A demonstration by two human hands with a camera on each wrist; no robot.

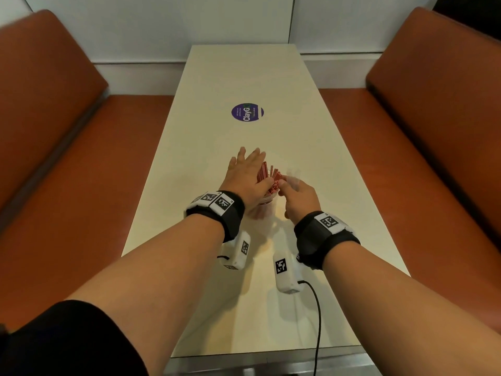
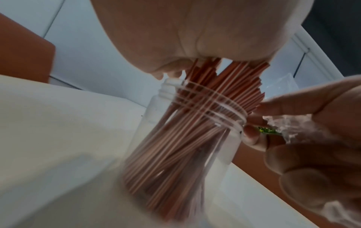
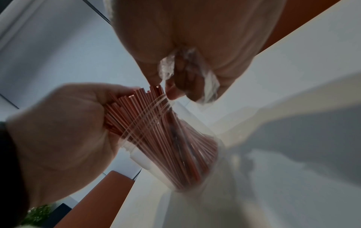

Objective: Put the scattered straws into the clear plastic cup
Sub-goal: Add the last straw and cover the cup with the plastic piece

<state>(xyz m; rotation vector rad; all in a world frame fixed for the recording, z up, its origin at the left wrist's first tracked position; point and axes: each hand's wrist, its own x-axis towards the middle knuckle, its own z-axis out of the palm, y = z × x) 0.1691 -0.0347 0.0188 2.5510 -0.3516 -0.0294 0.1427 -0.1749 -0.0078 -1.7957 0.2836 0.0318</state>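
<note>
A clear plastic cup (image 1: 265, 210) with a ribbed neck (image 2: 195, 138) stands on the pale table, packed with a bundle of thin red straws (image 1: 267, 176) that fan out above its rim (image 3: 148, 123). My left hand (image 1: 245, 169) lies flat on the straw tops, fingers straight, palm (image 2: 195, 30) pressing on their ends. My right hand (image 1: 296, 198) is just right of the cup, its fingers curled round a crumpled clear plastic wrapper (image 3: 187, 72). Its fingertips (image 2: 254, 135) touch the cup's rim and the outer straws. No loose straws show on the table.
The long cream table (image 1: 244, 77) carries a round purple sticker (image 1: 247, 112) beyond the cup. Orange benches (image 1: 54, 131) (image 1: 433, 131) flank it on both sides. A black cable (image 1: 317, 321) hangs from the right wrist unit over the near table edge.
</note>
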